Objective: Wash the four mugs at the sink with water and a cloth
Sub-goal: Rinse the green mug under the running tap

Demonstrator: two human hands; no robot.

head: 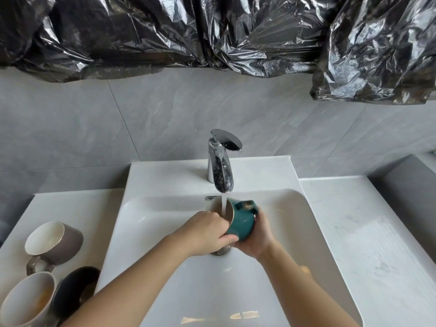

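A teal mug [240, 223] with a pale inside is tilted over the white sink basin [295, 220], its mouth turned left under the stream of water from the chrome tap [220, 166]. My right hand [256, 234] grips the mug from below and behind. My left hand [208, 230] is at the rim, fingers curled over it and thumb under the mug. On the left counter stand a grey-brown mug [56, 241], a white mug [26, 300] with brownish stains inside, and a black mug [75, 289]. No cloth is visible.
The tap lever [227, 139] is raised. A white counter [368, 237] extends right of the basin. Crumpled black plastic sheeting [212, 34] hangs over the grey tiled wall. The metal drain [220, 251] sits under my hands.
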